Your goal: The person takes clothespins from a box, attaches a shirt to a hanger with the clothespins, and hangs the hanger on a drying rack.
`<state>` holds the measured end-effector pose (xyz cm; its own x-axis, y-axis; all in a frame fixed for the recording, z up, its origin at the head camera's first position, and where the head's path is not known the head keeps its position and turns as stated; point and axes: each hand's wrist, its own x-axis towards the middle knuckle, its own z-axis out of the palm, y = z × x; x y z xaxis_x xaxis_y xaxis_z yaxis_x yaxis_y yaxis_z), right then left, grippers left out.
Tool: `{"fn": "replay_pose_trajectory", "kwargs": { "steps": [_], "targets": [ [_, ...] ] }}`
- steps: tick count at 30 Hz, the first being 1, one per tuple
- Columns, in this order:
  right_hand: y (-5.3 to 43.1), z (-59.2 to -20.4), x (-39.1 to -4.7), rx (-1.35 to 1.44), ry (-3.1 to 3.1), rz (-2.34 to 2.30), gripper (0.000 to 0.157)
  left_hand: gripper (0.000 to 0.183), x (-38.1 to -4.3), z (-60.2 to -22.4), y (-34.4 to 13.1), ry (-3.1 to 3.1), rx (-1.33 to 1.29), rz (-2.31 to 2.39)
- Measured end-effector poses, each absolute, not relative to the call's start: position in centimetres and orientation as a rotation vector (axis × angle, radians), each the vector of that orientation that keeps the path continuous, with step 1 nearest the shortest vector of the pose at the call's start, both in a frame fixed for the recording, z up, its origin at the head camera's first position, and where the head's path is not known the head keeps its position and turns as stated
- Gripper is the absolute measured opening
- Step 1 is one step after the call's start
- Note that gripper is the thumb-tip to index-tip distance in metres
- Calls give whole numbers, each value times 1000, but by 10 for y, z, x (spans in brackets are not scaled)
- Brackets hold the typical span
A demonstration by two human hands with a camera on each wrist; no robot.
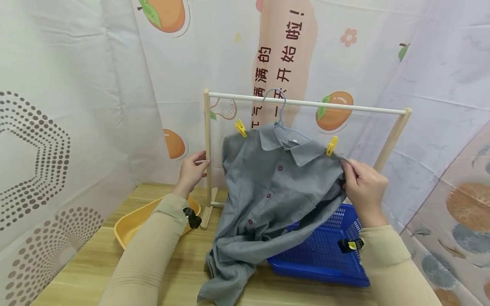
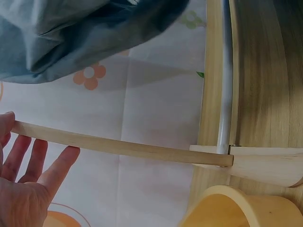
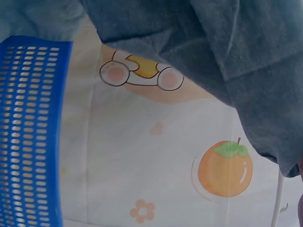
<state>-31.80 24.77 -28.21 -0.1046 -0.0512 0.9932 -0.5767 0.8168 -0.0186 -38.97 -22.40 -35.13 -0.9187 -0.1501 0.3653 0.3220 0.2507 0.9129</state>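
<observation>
A grey button-up shirt (image 1: 264, 182) hangs on a light blue hanger (image 1: 281, 112) from the rack's white rail (image 1: 245, 98). Yellow clothespins (image 1: 240, 128) sit at both shoulders. My right hand (image 1: 365, 187) pinches the shirt near the right shoulder, drawing the cloth outward; in the right wrist view most of this hand lies outside the frame, with grey cloth (image 3: 189, 42) across the top. At the rack's left wooden post (image 1: 208, 148), my left hand (image 1: 191, 172) has its fingertips against the wood. Its fingers (image 2: 59, 170) look spread and fairly straight in the left wrist view.
A blue perforated basket (image 1: 317, 270) stands behind and right of the shirt's lower part. On the left of the wooden table (image 1: 88, 259), a yellow bin (image 1: 128, 223) is partly covered by my left forearm. A printed curtain (image 1: 214, 51) hangs behind the rack.
</observation>
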Motion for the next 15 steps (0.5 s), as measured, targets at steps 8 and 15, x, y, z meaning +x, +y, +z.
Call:
{"fn": "replay_pose_trajectory", "kwargs": {
  "steps": [8, 15],
  "targets": [
    [233, -265, -323, 498, -1617, 477, 26, 48, -388, -351, -224, -2151, -157, -1721],
    [219, -263, -327, 492, -1645, 469, 29, 45, -389, -350, -226, -2129, -159, -1756]
  ]
}}
